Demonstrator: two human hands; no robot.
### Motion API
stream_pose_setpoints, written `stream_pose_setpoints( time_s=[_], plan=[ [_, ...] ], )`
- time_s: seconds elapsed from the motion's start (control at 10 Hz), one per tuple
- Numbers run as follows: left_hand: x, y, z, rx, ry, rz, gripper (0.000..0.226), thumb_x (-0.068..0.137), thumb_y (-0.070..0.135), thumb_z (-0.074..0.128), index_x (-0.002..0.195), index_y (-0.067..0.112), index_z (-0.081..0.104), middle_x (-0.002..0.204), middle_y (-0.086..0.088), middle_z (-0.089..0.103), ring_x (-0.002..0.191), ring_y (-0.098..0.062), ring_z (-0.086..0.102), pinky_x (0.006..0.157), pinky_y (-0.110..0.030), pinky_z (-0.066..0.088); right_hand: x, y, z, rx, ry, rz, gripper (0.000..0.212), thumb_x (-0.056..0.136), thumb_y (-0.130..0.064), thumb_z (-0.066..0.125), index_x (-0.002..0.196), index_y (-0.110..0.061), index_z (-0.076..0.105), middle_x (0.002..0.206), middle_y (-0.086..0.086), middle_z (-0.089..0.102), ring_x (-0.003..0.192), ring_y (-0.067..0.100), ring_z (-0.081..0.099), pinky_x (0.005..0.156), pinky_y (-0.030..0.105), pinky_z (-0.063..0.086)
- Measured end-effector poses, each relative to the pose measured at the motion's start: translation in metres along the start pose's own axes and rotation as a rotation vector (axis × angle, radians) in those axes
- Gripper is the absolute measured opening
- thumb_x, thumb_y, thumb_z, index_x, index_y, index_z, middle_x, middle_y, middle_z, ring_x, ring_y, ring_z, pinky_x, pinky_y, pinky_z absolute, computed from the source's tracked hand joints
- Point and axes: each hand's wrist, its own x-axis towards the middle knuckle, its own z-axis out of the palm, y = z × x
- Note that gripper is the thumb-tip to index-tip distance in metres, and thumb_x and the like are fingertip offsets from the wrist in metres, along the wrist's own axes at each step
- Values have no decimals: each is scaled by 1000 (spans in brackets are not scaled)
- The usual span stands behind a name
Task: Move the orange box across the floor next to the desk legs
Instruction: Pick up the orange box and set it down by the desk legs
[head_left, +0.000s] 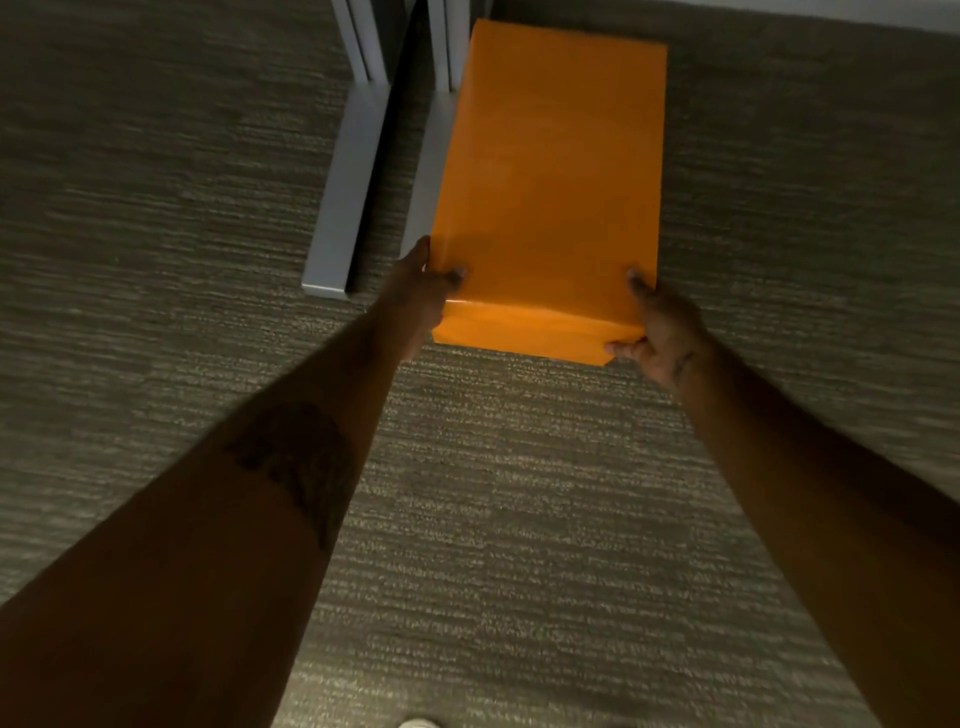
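Note:
A long orange box (553, 171) lies on the grey carpet, its long side running away from me. Its left edge sits against the nearer grey desk leg (428, 176), partly covering that leg's foot. My left hand (423, 296) grips the box's near left corner, thumb on top. My right hand (657, 332) holds the near right corner, thumb on top and fingers curled around the front face. Both arms are stretched out forward.
A second grey desk leg (345, 192) with a flat foot lies left of the first, a dark gap between them. A pale wall base (831, 13) runs along the top right. Carpet (519, 519) spreads around. A shoe tip (418, 723) shows at the bottom edge.

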Motion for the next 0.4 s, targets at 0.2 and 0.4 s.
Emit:
stream_pose_setpoints(
  time_s=[0.2,0.4],
  plan=[
    [2,-1,10,93,198,3,82,88,24,70,155,24,22,154,-9,38,127,-30,49,102,-46,47,-7,-2,-8,-255,1,-82,56,94,-58,50,143,-32,43,149,4,47,125,30,52,87,46,52],
    [-30,-6,7,345,425,164,79,91,48,60,152,10,28,149,-13,45,132,-32,47,107,-45,42,-27,-4,-24,-841,230,-370,81,96,-62,38,158,-19,8,162,21,18,143,40,31,103,41,38]
  ],
)
